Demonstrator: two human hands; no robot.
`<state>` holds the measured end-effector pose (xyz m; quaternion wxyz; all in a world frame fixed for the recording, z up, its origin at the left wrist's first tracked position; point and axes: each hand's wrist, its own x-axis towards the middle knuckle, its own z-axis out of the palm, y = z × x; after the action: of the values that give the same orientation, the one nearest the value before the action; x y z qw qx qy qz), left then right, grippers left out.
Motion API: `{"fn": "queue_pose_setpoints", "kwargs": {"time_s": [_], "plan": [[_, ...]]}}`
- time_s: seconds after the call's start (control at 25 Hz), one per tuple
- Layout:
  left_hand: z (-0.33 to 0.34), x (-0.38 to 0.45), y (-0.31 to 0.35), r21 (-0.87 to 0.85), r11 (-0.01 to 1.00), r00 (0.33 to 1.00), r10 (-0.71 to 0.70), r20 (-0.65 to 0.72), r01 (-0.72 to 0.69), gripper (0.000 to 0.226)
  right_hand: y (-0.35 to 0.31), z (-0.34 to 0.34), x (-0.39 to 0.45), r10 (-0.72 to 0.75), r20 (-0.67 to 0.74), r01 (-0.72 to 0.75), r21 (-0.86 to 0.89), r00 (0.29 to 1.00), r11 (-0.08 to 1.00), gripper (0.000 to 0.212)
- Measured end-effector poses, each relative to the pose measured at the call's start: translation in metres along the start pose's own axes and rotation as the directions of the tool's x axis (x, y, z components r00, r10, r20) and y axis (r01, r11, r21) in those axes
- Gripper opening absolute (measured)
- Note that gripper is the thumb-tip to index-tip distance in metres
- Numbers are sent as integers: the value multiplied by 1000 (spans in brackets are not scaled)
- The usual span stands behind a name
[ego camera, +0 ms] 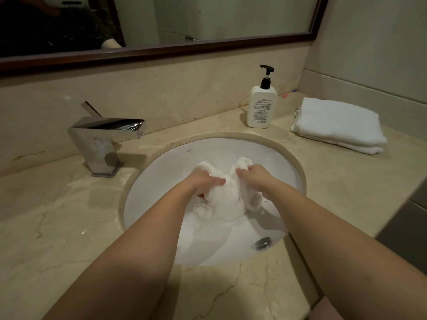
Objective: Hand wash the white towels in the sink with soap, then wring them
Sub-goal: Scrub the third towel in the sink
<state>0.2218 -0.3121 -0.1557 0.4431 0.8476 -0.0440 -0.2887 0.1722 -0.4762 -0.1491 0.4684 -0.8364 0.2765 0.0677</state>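
Forearms: both reach from the near counter edge point(69, 227) down into the sink point(265, 153)
Left hand point(205, 182): fingers curled into the wet towel point(221, 199), gripping it
Right hand point(251, 177): bunches the towel's other side, fingers closed on it
Towel: mid-basin, above the drain point(262, 242)
Risk: hard scrubbing may splash onto the counter; the folded towels point(337, 125) beside the soap bottle point(261, 105) could get damp
Risk: slack cloth might cover the drain
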Motion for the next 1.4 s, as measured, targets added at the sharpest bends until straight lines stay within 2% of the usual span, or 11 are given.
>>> {"fn": "queue_pose_setpoints", "kwargs": {"time_s": [0.16, 0.28, 0.48, 0.6, 0.76, 0.88, 1.04, 1.12, 1.2, 1.28, 1.4], "plan": [[2, -1, 17, -346, 928, 978, 73, -193, -138, 88, 0, -24, -5, -126, -30, 127, 413, 992, 902, 31], [2, 9, 20, -447, 873, 972, 108, -210, -194, 118, -5, -35, -14, -197, 135, 121, 433, 971, 893, 35], [-7, -23, 50, -339, 857, 898, 269, -347, -388, 42, -27, -48, -26, -291, -97, 305, 402, 952, 863, 11], [-17, -35, 67, -227, 835, 818, 372, -440, -501, 42, -42, -59, -34, -357, -275, 433, 303, 893, 849, 26], [-26, -47, 92, -214, 824, 832, 443, -335, -525, 29, -65, -74, -50, -440, -371, 545, 253, 818, 799, 50], [-38, -49, 94, 19, 857, 824, 501, -264, -515, 21, -70, -88, -55, -450, -471, 603, 246, 759, 759, 50], [-33, -40, 75, 263, 839, 760, 544, -355, -477, 36, -54, -83, -45, -383, -406, 518, 302, 829, 801, 45], [-19, -32, 64, 159, 855, 726, 505, -466, -493, 41, -42, -69, -36, -351, -262, 428, 361, 899, 828, 30], [-8, -24, 54, -181, 874, 780, 287, -557, -451, 39, -33, -57, -28, -304, -123, 327, 411, 945, 851, 37], [-1, -19, 46, -502, 796, 857, 40, -514, -338, 45, -30, -52, -22, -250, -147, 288, 386, 957, 876, 30], [1, -14, 40, -629, 721, 875, -66, -480, -291, 59, -33, -51, -23, -262, -311, 350, 270, 914, 897, 30]]}}
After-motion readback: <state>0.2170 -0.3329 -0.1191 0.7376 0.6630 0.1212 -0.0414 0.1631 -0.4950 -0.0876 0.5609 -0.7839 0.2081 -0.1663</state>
